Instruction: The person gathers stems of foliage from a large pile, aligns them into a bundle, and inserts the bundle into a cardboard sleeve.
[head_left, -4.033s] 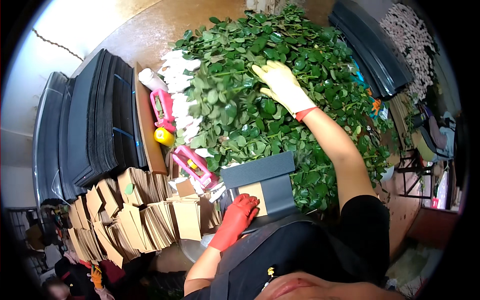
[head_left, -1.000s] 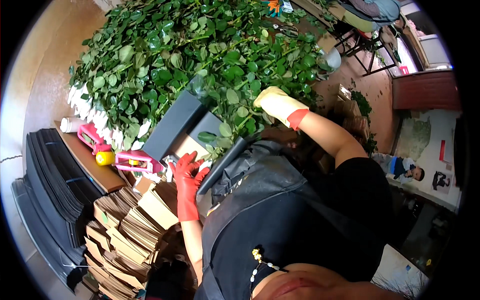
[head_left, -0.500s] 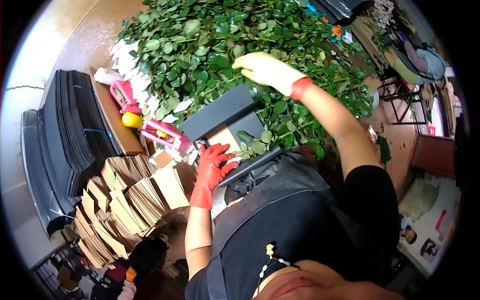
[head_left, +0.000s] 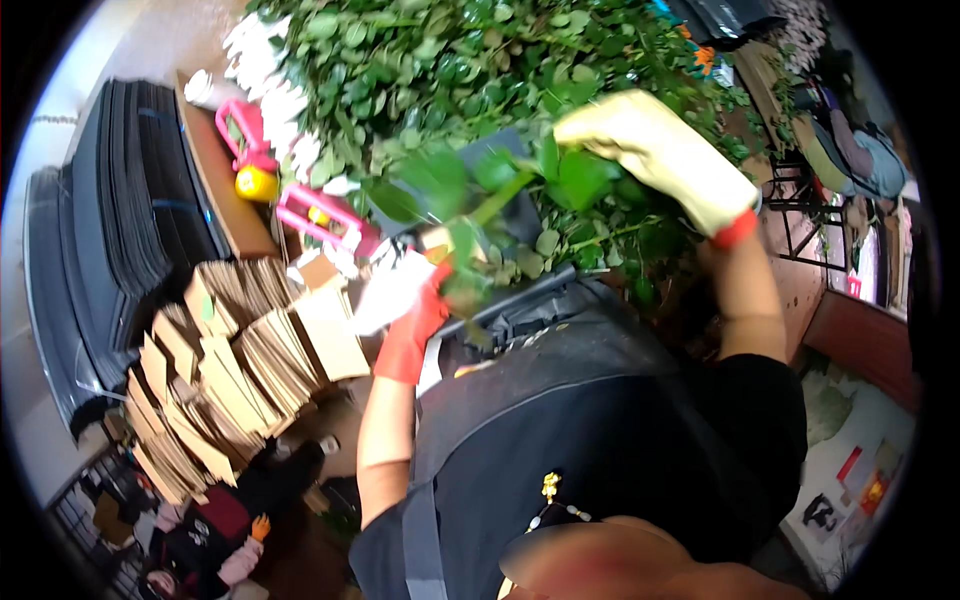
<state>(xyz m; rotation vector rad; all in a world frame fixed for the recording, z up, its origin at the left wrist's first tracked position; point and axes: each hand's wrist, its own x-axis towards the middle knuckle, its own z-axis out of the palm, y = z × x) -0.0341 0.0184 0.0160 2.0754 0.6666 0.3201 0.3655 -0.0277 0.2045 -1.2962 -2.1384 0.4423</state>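
From where I stand, a leafy stem [head_left: 500, 200] hangs slantwise above a dark board [head_left: 518, 218], blurred, its leaves spread between the worker's two hands. The right hand [head_left: 655, 155], in a pale yellow glove with a red cuff, is near the stem's upper end. Its fingers are bent and close together, but I can't tell whether they grip the stem.

The left hand [head_left: 425, 315], in a red glove, is low beside the board. A white blurred shape [head_left: 392, 290] and some leaves cover part of it, so I can't tell whether its fingers are wide or narrow, or what they hold.

Beyond the board spreads a big heap of greenery [head_left: 390, 60], with white bundles [head_left: 285, 105] along its left edge. Next to those I see two pink holders [head_left: 325, 215], a yellow spool [head_left: 257, 183] and a white roll [head_left: 208, 90]. Farther left stands a thick stack of black sheets [head_left: 150, 170], and nearer the worker are rows of brown cards [head_left: 270, 370]. The worker wears a dark apron [head_left: 540, 360]. Down in the lower left corner is another person, with an orange glove [head_left: 260, 527] showing.
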